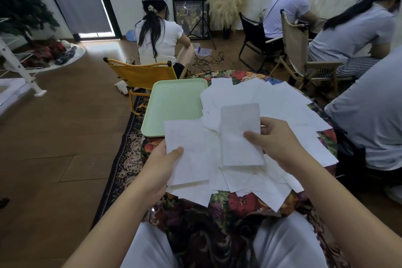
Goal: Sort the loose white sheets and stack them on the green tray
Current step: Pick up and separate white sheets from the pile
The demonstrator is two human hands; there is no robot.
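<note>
Room: wooden floor, patterned rug, several other seated people in caps working at folding chairs beyond the table; a yellow chair (141, 74) stands just past the far left corner.
Surface: round table under a floral cloth (243, 200), its near edge over the person's lap.
Green tray (174, 102): at the table's far left edge, one side overhanging it; nothing lies in it, so no stacking is done yet by my reading.
Loose white sheets (272, 102): a scattered, overlapping heap across the middle and right of the table, some reaching past the right and near edges.
Left hand (162, 164): closed on one white sheet (187, 150) at its lower left edge, thumb on top, fingers hidden beneath; the sheet is lifted over the near left part of the table.
Right hand (280, 143): pinching a second, greyer-looking sheet (240, 135) by its right edge, thumb on the face, held above the heap.
Handling: the sheets look very light, thin and limp, with faint creases; they seem likely to sag, slide over each other and drift in any draught.
Where to hold: probably an edge or corner pinch, thumb over and fingers under, squaring the edges before laying them flat in the tray.
Risk: picking up two at once, or dragging neighbours off the table edge.
</note>
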